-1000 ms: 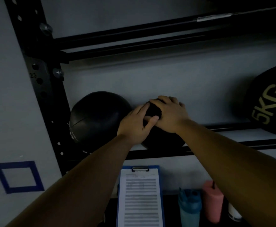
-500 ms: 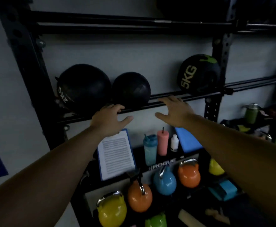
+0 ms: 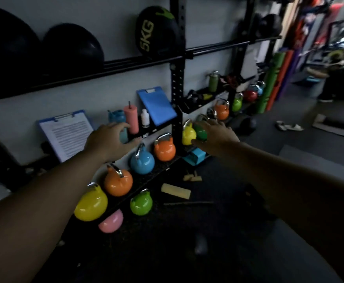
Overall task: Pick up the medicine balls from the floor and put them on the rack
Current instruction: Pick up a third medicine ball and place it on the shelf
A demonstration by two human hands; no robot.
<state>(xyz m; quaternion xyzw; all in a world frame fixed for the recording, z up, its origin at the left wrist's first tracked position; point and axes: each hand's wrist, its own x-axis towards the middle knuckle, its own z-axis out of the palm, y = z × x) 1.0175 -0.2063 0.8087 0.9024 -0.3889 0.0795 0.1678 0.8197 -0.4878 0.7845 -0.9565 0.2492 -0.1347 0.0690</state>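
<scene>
Three black medicine balls rest on the black rack rail [image 3: 126,64]: a large one [image 3: 5,50] at the far left, a smaller one [image 3: 75,50] beside it, and a ball marked 5KG [image 3: 156,33] against the upright. Another black ball [image 3: 247,124] lies on the floor under the rack's right section. My left hand [image 3: 110,139] is open with fingers spread, below the rail, holding nothing. My right hand [image 3: 216,135] is open too, stretched out in front of the yellow and green kettlebells.
Coloured kettlebells [image 3: 142,160] line the lowest shelf and floor. Two clipboards [image 3: 69,133], bottles and a pink tumbler [image 3: 132,119] stand on the middle shelf. Yellow blocks [image 3: 175,190] lie on the dark floor. Foam rollers [image 3: 273,82] and sandals [image 3: 287,126] are at the right.
Both hands let go of the small ball on the rail and dropped down, open. My view swung right and downward, bringing the kettlebells and floor into sight.
</scene>
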